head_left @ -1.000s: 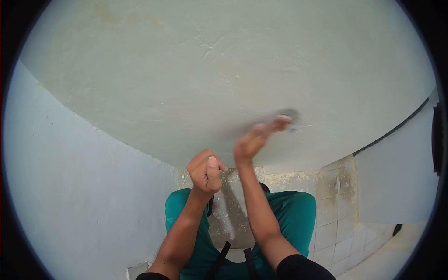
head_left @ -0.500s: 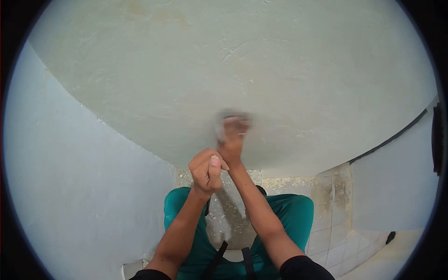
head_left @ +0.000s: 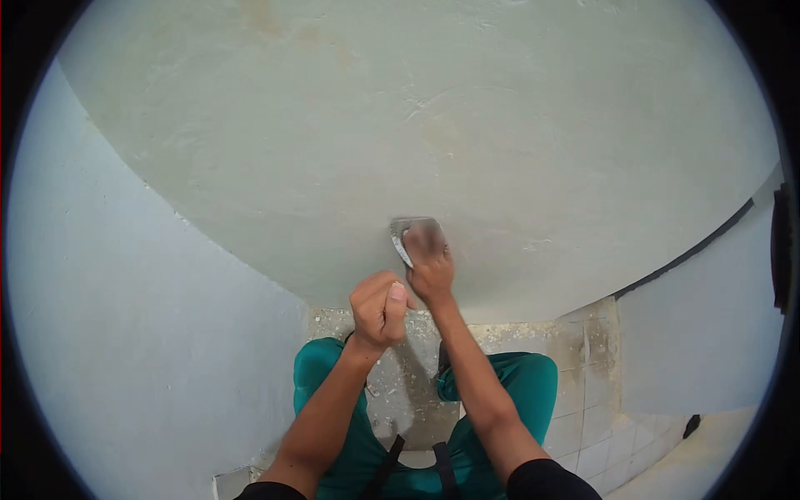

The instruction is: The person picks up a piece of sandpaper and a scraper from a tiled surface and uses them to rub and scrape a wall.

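My right hand (head_left: pixel 431 265) presses a piece of sandpaper (head_left: pixel 399 237), grey with a pale curled edge, against the pale green wall (head_left: pixel 533 150). The fingers over it are blurred by motion. Only its left and upper edges show; the hand covers the rest. My left hand (head_left: pixel 379 310) is closed in a fist, thumb on top, just left of my right wrist. It stands off the wall and nothing shows in its fingers.
A pale blue wall (head_left: pixel 158 317) meets the green one in a corner at left. My teal-trousered knees (head_left: pixel 521 387) flank a floor strip (head_left: pixel 408 408) strewn with pale flakes. White tiles (head_left: pixel 596 408) lie at right, near a small dark object (head_left: pixel 692 426).
My right hand and the sandpaper have moved slightly down and to the right on the wall. My left fist has shifted a little right and down, still closed.
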Demonstrator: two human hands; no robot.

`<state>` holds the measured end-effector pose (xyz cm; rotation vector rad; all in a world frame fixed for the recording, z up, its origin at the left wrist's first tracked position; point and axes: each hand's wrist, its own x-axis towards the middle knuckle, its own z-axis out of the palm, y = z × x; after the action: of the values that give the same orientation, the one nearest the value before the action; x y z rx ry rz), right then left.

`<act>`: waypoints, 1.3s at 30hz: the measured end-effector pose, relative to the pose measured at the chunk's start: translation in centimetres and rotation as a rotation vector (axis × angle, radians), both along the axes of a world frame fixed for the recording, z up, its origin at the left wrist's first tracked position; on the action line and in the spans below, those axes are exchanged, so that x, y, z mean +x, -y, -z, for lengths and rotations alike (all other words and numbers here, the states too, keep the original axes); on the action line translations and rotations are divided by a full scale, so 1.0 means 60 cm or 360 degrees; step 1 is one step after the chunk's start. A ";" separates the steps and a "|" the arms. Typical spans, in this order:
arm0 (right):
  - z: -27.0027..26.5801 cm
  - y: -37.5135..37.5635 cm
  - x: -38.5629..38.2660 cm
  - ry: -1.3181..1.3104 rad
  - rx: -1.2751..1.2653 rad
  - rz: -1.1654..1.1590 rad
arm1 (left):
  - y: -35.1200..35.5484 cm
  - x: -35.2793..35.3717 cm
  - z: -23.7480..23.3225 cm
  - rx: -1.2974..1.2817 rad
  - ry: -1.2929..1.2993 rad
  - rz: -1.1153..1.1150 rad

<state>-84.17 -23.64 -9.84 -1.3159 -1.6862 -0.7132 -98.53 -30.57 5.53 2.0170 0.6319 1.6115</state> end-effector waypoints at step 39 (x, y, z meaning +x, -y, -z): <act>-0.154 0.022 -0.024 -0.0047 -0.0110 0.0017 | -0.007 -0.045 0.014 -0.0213 0.0066 -0.0052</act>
<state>-85.62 -24.93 -0.59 -1.3781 -1.6946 -0.6433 -101.25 -30.17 4.69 1.8814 0.7401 1.5818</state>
